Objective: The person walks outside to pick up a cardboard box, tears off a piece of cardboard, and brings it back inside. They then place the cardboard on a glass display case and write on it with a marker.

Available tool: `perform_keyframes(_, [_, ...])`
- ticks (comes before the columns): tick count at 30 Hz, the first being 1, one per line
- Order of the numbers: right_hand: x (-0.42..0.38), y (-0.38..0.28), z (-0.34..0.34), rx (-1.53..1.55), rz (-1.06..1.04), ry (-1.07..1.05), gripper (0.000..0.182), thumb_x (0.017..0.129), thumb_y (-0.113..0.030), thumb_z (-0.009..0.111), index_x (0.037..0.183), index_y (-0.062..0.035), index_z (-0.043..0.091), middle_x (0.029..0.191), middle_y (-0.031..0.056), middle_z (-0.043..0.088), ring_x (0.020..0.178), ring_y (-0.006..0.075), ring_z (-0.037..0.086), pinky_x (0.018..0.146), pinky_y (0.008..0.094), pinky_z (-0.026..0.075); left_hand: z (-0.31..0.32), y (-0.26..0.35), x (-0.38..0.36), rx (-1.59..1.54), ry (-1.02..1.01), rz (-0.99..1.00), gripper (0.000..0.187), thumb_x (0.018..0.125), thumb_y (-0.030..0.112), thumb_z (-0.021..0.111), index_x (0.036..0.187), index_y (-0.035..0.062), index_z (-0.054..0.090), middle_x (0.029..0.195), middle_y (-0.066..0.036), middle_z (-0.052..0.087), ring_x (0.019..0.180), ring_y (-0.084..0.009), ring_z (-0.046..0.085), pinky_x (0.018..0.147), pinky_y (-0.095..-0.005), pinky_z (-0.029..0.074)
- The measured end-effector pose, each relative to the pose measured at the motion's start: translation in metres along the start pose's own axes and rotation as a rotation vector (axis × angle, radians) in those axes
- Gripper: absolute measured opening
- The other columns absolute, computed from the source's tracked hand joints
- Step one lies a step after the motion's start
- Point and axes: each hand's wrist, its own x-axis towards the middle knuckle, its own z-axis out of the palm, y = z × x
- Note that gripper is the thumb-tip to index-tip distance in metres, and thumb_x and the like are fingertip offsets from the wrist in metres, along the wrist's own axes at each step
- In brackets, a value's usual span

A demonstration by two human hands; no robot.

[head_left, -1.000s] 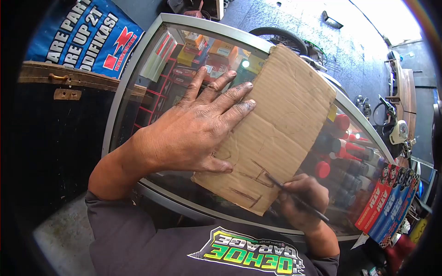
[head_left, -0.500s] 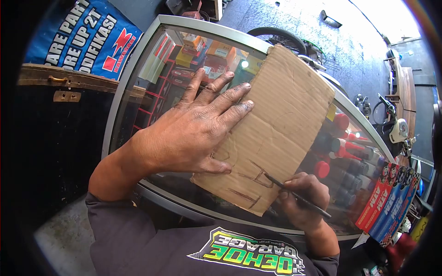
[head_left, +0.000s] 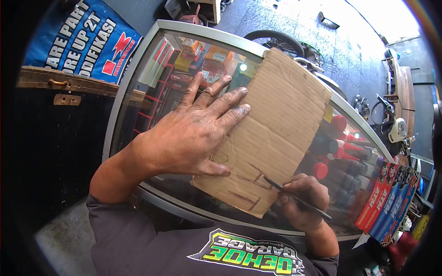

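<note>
A piece of brown corrugated cardboard (head_left: pixel 290 110) lies slanted on the glass top of a display case (head_left: pixel 186 195). My left hand (head_left: pixel 198 124) lies flat with fingers spread, partly across the cardboard's left edge and partly over the glass. My right hand (head_left: pixel 306 200) grips a slim black pencil (head_left: pixel 304 204) near its tip. That tip touches the cardboard at a dark, angular letter-like mark. Another dark stroke runs near the lower edge, and fainter outlines show higher up on the sheet.
Boxes (head_left: pixel 216 57) and red-capped bottles (head_left: pixel 338 123) show through the glass. Red and blue cartons (head_left: pixel 384 198) stand at the right. A blue banner (head_left: pixel 85 39) hangs at the left above a black wooden cabinet (head_left: pixel 55 138). Behind the case are a wheel (head_left: pixel 276 41) and tiled floor.
The view has shifted slightly. The pencil tip stays at nearly the same mark on the cardboard, and my left hand remains flat in place.
</note>
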Motion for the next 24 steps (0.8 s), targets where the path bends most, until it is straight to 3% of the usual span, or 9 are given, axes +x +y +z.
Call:
perform_keyframes(2, [0.0,0.001,-0.004,0.045,0.045,0.076,0.019,0.078,0.001,0.074,0.093,-0.0003,0.063,0.08,0.0128,0.07,0.069,0.0193,0.068,0.062,0.0286,0.054,-0.001,0.003,0.001,0.02,0.026,0.012,0.108,0.069,0.065,0.08,0.15,0.0043,0.042,0.156,-0.02,0.034,0.152,-0.0399,0.016,0.124,-0.0596,0.0])
perform_keyframes(5, [0.004,-0.003,-0.015,-0.032,0.012,0.091,0.016,0.084,0.001,0.069,0.097,0.0012,0.06,0.086,0.0132,0.067,0.076,0.0187,0.069,0.068,0.029,0.056,-0.009,0.011,0.001,0.062,0.131,0.024,0.091,0.071,0.067,0.077,0.131,0.001,0.061,0.132,-0.02,0.052,0.142,-0.0395,0.035,0.124,-0.0604,0.006])
perform_keyframes(7, [0.004,-0.01,-0.017,0.135,0.141,0.421,0.014,0.09,0.002,0.062,0.102,0.0025,0.055,0.091,0.0134,0.063,0.081,0.0183,0.067,0.072,0.0301,0.056,-0.015,0.014,0.001,0.0,0.143,0.091,0.06,0.075,0.054,0.081,0.1,0.0006,0.07,0.106,-0.017,0.058,0.119,-0.0372,0.053,0.12,-0.0593,0.024])
perform_keyframes(10, [0.005,-0.014,-0.018,0.199,0.088,0.403,0.014,0.091,0.004,0.057,0.104,0.0033,0.053,0.091,0.0136,0.061,0.083,0.0181,0.065,0.076,0.0311,0.056,0.004,0.006,0.008,-0.025,0.325,0.112,0.038,0.076,0.035,0.082,0.082,0.0016,0.066,0.096,-0.015,0.058,0.101,-0.0355,0.058,0.111,-0.0552,0.037])
perform_keyframes(13, [0.003,-0.006,-0.025,0.257,0.037,0.316,0.014,0.09,0.006,0.056,0.104,0.0038,0.053,0.091,0.0139,0.061,0.084,0.0182,0.064,0.077,0.0313,0.055,0.009,0.007,0.013,-0.189,0.397,-0.018,0.028,0.074,0.022,0.081,0.08,0.002,0.064,0.097,-0.015,0.058,0.096,-0.0355,0.058,0.105,-0.0517,0.042])
perform_keyframes(15, [0.002,-0.001,-0.028,0.284,0.004,0.219,0.015,0.089,0.007,0.058,0.103,0.0039,0.053,0.091,0.014,0.061,0.085,0.0184,0.064,0.077,0.031,0.054,0.004,0.008,0.012,-0.197,0.319,-0.025,0.037,0.075,0.027,0.082,0.095,0.0008,0.065,0.109,-0.017,0.058,0.108,-0.0375,0.057,0.108,-0.0519,0.04])
perform_keyframes(18, [0.006,-0.001,-0.019,0.311,0.049,0.165,0.019,0.082,0.007,0.066,0.099,0.0042,0.058,0.089,0.0132,0.065,0.078,0.0175,0.064,0.071,0.0294,0.053,0.004,0.01,0.011,-0.093,0.169,0.07,0.073,0.072,0.04,0.085,0.128,0.0005,0.057,0.139,-0.022,0.046,0.138,-0.0411,0.04,0.117,-0.0543,0.03])
perform_keyframes(21, [0.021,-0.004,-0.019,0.1,0.013,-0.036,0.02,0.079,0.006,0.07,0.097,0.0028,0.063,0.085,0.012,0.069,0.074,0.0154,0.066,0.066,0.0283,0.053,0.005,0.01,0.011,-0.118,0.167,0.074,0.075,0.072,0.043,0.085,0.128,0.0006,0.057,0.14,-0.022,0.047,0.14,-0.0415,0.039,0.12,-0.0553,0.026])
perform_keyframes(24, [0.031,-0.001,-0.01,0.099,0.079,0.015,0.018,0.075,0.005,0.073,0.092,0.0014,0.067,0.082,0.0108,0.071,0.069,0.0148,0.068,0.062,0.0271,0.053,0.007,0.007,0.011,-0.131,0.155,0.102,0.078,0.073,0.046,0.085,0.13,0.0011,0.056,0.141,-0.021,0.045,0.142,-0.0417,0.037,0.121,-0.0559,0.023])
